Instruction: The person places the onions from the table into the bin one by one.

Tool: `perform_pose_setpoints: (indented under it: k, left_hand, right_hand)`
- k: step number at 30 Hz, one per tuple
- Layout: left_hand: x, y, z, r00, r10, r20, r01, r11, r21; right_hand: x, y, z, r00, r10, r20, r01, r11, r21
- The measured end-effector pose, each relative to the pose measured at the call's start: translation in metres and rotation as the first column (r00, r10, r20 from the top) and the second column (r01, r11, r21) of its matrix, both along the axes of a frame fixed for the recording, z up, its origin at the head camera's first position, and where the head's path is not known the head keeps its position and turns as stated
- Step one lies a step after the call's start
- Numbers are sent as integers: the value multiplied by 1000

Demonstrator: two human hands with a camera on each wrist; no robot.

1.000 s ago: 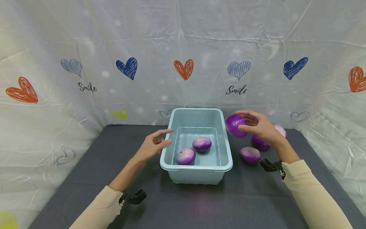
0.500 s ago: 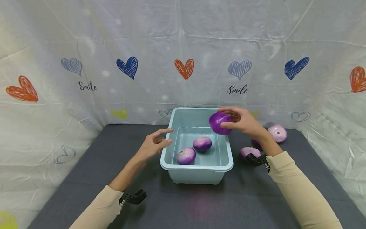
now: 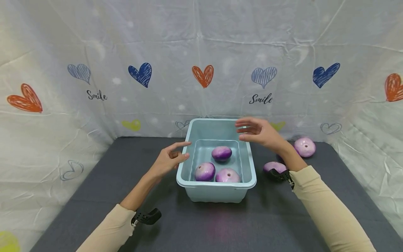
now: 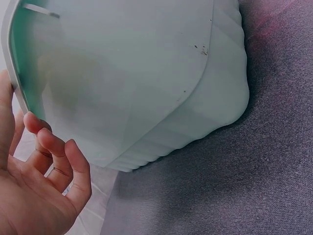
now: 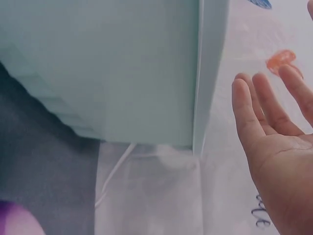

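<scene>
Three in the blue tub (image 3: 217,194), so count as done: purple back vegetable (image 3: 221,153), front-left vegetable (image 3: 205,172), front-right vegetable (image 3: 228,175). Front pair very close together, contact unclear. Remaining, apparently: at least two more, outside on the tabletop (image 3: 267,217) to the right of the tub. Pale vegetable (image 3: 304,147) farther back, near vegetable (image 3: 272,166) closer to the tub, partly covered by the black strap (image 3: 278,175). Can't rule out another behind the right forearm (image 3: 294,160). Would call it roughly past halfway by visible count, not finished. Right grip (image 3: 259,132) empty, with spread, slightly bent fingers, up by the tub's far right rim; clear of the tub wall in the right wrist view. Left grip (image 3: 168,158) relaxed at the left rim, with index finger and thumb at the edge, not clamped as far as visible; probably just steadying. Cropped vegetable (image 5: 17,223) in the lower left corner of the right wrist view; can't match to a particular one outside.
</scene>
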State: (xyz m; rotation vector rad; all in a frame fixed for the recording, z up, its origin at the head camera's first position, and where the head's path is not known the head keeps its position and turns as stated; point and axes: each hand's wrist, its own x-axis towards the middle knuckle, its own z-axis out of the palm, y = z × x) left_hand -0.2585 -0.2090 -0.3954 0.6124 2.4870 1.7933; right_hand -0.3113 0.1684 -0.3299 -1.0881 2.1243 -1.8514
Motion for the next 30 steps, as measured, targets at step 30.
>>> perform_pose_setpoints:
  k: [30]
  left_hand:
    - [2,1,1,1000,4,4,-4,1000,5]
  right_hand:
    - [34,110,-56,958,-288,-5,284,943,173]
